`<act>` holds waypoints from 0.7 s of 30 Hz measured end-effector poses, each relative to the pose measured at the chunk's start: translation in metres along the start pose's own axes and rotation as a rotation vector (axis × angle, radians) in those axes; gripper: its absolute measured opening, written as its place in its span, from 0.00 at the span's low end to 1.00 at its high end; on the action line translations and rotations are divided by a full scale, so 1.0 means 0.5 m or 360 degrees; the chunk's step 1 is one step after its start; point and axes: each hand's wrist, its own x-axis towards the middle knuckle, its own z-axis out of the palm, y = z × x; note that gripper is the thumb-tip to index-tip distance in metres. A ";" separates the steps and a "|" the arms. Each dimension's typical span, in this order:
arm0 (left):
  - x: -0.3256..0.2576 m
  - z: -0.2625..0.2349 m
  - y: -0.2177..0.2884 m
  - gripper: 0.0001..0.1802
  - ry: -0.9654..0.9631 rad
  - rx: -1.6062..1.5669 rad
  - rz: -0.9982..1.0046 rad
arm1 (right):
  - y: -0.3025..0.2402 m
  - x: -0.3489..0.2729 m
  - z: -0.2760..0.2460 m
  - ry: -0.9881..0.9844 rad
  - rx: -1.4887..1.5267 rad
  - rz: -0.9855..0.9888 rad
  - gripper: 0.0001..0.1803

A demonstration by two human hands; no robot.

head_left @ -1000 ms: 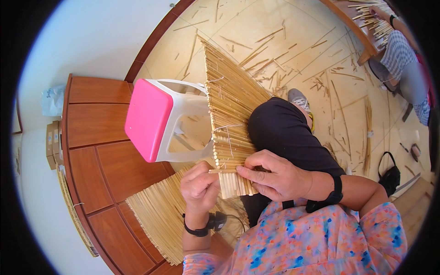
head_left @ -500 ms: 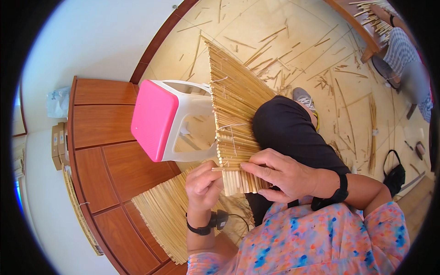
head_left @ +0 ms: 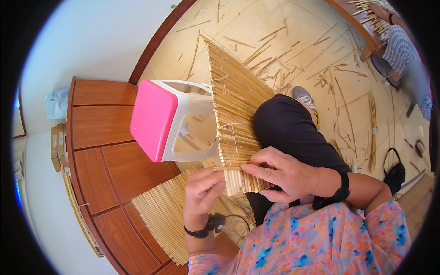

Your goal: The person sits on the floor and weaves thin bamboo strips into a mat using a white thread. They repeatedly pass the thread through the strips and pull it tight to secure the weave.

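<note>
A mat of thin straw-coloured stalks (head_left: 231, 103), tied with white thread (head_left: 234, 133), drapes over my dark-trousered knee, and its near part folds downward. My right hand (head_left: 286, 174) grips the mat at the fold, thumb and index finger pressing along the topmost stalk. Against the mat's left edge, at the end of that stalk (head_left: 229, 167), my left hand (head_left: 201, 189) is closed in a pinch; what lies between its fingertips is hidden. Below my left hand, a second stalk mat (head_left: 165, 213) leans by the cabinet.
A white stool with a pink seat (head_left: 154, 121) lies tipped beside the mat. The wooden cabinet (head_left: 103, 126) stands at the left. Loose stalks (head_left: 261, 57) litter the tiled floor, with a bundle (head_left: 373, 133) and a black bag (head_left: 394, 172) at right. Another person (head_left: 403, 50) sits far right.
My left hand has shifted slightly, its fingertips now closer in against the mat's edge and the stalk's end. The mat has moved a touch right; my right hand keeps its grip.
</note>
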 end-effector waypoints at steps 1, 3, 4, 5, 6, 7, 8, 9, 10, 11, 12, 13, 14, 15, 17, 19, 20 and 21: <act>-0.002 0.000 0.000 0.14 0.0006 -0.0029 -0.0011 | 0.000 0.000 0.001 0.0003 0.0001 -0.0004 0.42; -0.005 0.000 0.000 0.14 0.0019 -0.0084 -0.0032 | -0.001 0.001 0.001 -0.0002 0.0009 0.0002 0.42; -0.006 0.001 0.005 0.14 0.0043 -0.0096 -0.0068 | -0.001 0.001 0.001 -0.0004 0.0014 0.0004 0.42; -0.003 0.004 0.012 0.14 0.0064 -0.0113 -0.0100 | -0.001 0.001 0.001 0.0002 0.0012 0.0001 0.42; -0.001 0.008 0.019 0.14 0.0085 -0.0130 -0.0131 | 0.000 0.001 0.002 0.0007 0.0011 -0.0001 0.42; -0.003 0.013 0.027 0.13 0.0140 -0.0163 -0.0225 | 0.000 0.001 0.002 0.0013 0.0010 -0.0005 0.42; -0.008 0.016 0.035 0.13 0.0195 -0.0195 -0.0328 | 0.001 0.002 0.002 0.0015 0.0014 0.0002 0.42; -0.010 0.018 0.040 0.13 0.0249 -0.0226 -0.0430 | 0.001 0.003 0.002 0.0018 0.0017 0.0008 0.42; -0.007 0.017 0.040 0.12 0.0253 -0.0161 -0.0415 | 0.002 0.004 0.001 0.0021 0.0020 0.0015 0.42; -0.006 0.017 0.042 0.12 0.0260 -0.0091 -0.0396 | 0.000 0.005 0.001 0.0023 0.0019 0.0014 0.42; -0.005 0.016 0.044 0.11 0.0266 -0.0021 -0.0376 | 0.000 0.006 0.001 0.0026 0.0017 0.0013 0.42; -0.002 0.015 0.042 0.11 0.0261 0.0057 -0.0309 | 0.000 0.006 0.000 0.0029 0.0015 0.0014 0.42; 0.001 0.014 0.040 0.11 0.0259 0.0136 -0.0243 | -0.001 0.007 0.000 0.0023 0.0013 0.0011 0.42; 0.004 0.014 0.037 0.10 0.0255 0.0215 -0.0178 | 0.000 0.007 -0.001 0.0018 0.0011 0.0010 0.42; 0.007 0.015 0.030 0.10 0.0269 0.0279 -0.0102 | 0.000 0.008 -0.002 0.0009 0.0016 0.0011 0.42; 0.013 0.018 0.026 0.10 0.0285 0.0357 -0.0030 | 0.001 0.009 -0.001 0.0003 0.0030 0.0016 0.42; 0.016 0.021 0.025 0.10 0.0294 0.0404 0.0005 | 0.002 0.008 -0.001 0.0005 0.0040 0.0015 0.42; 0.019 0.024 0.023 0.10 0.0304 0.0451 0.0040 | 0.002 0.008 -0.001 0.0006 0.0049 0.0014 0.42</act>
